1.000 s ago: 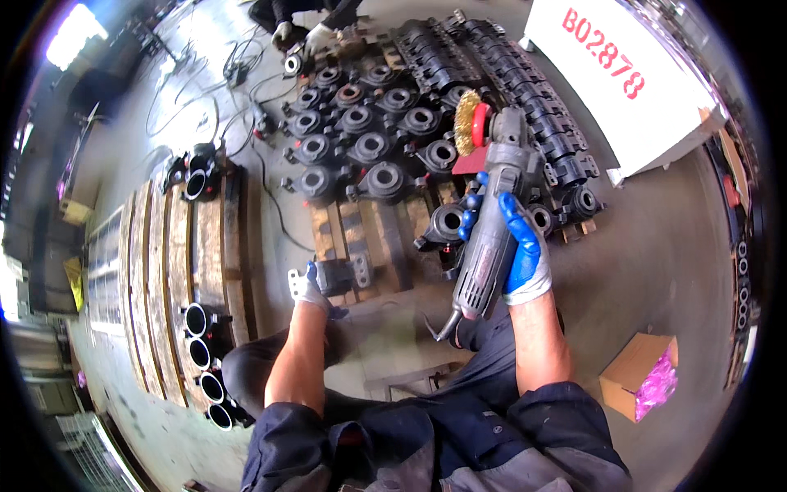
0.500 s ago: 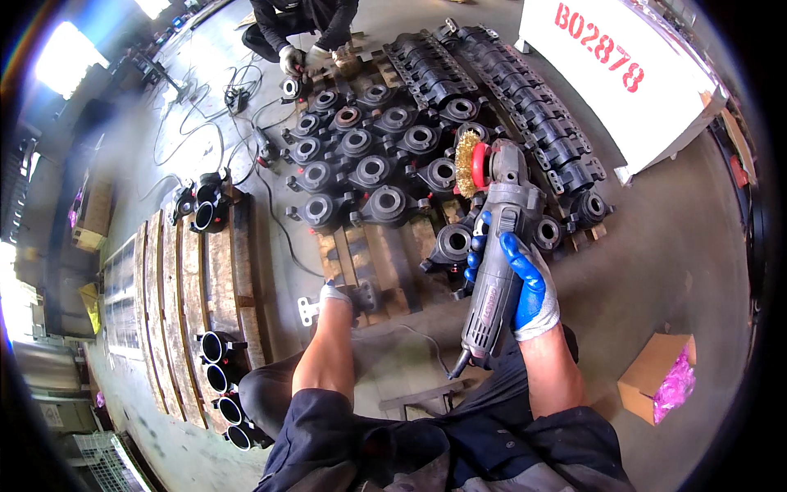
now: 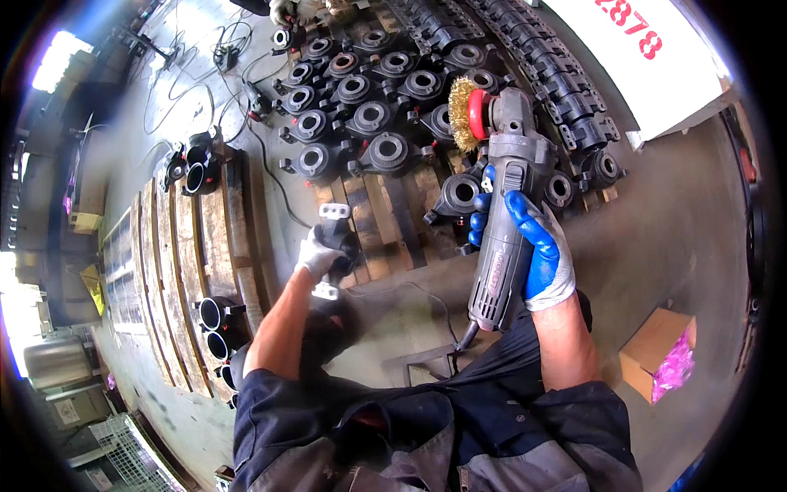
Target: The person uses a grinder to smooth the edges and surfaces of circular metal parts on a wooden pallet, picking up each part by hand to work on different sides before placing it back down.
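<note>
My right hand (image 3: 541,254), in a white glove with blue coated fingers, is closed round the grey body of an angle grinder (image 3: 502,254). A gold wire wheel brush (image 3: 461,115) with a red hub sits at its far end, pointing left. My left hand (image 3: 316,252), also gloved, grips a dark metal bracket (image 3: 338,238) whose bright bare ends show above and below the fingers. The bracket is held above the floor by the near edge of a pallet, apart from the brush. Much of its middle is covered by the hand.
Black ring-shaped castings (image 3: 388,153) stand in rows on a wooden pallet (image 3: 370,209), with long ribbed castings (image 3: 566,90) behind. Another pallet (image 3: 217,275) on the left bears black cylinders (image 3: 211,313). A cardboard box (image 3: 652,348) lies right. A co-worker's gloved hand (image 3: 283,11) shows far off.
My left hand has drawn the bracket nearer and turned it, so its bright ends now show above and below. The view has tipped downward. My right hand keeps its hold on the grinder.
</note>
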### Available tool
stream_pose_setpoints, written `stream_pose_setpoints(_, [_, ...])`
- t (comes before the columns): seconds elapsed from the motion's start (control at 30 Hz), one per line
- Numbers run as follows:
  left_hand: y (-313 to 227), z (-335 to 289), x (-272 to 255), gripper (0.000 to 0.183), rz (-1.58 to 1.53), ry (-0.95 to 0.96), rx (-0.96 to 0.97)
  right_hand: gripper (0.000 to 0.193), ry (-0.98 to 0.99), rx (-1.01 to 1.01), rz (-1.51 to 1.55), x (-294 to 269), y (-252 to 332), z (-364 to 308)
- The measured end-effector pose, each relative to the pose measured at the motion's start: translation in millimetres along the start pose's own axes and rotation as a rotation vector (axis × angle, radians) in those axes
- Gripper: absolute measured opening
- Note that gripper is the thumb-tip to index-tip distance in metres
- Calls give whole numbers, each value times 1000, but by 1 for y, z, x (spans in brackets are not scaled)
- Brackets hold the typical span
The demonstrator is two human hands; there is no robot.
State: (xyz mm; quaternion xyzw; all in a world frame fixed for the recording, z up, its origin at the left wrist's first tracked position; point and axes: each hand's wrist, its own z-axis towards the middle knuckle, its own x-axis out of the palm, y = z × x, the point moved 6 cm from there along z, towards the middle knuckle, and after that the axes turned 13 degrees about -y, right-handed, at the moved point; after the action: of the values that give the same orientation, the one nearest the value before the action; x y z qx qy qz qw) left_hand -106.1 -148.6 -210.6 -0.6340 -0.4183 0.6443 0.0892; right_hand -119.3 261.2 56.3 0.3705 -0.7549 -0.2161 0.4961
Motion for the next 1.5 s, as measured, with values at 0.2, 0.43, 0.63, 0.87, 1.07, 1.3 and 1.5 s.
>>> stream_pose_setpoints(0.2, [-89, 2, -20, 102, 557, 420, 650, 51, -20, 20, -73, 7, -7, 4])
stream_pose_setpoints(0.43, [-101, -1, 28, 103, 947, 742, 735, 59, -45, 30, -141, -4, -23, 15])
stream_pose_setpoints(0.63, [-91, 0, 22, 110, 984, 577, 757, 55, -44, 71, -159, -8, -29, 8])
stream_pose_setpoints(0.87, [-109, -19, -16, 111, 955, 552, 744, 53, 33, 64, -165, -12, -38, 8])
stream_pose_setpoints(1.07, [-173, -89, -60, 79, 124, 423, 548, 59, 120, 4, -174, -17, -48, 8])
stream_pose_setpoints(1.3, [-214, -165, -31, 67, -1012, 750, -49, 42, 150, 226, -121, -6, -87, -1])
stream_pose_setpoints(1.5, [-229, -168, 1, 42, -1208, 592, -408, 37, 109, 208, -262, -10, -110, -6])
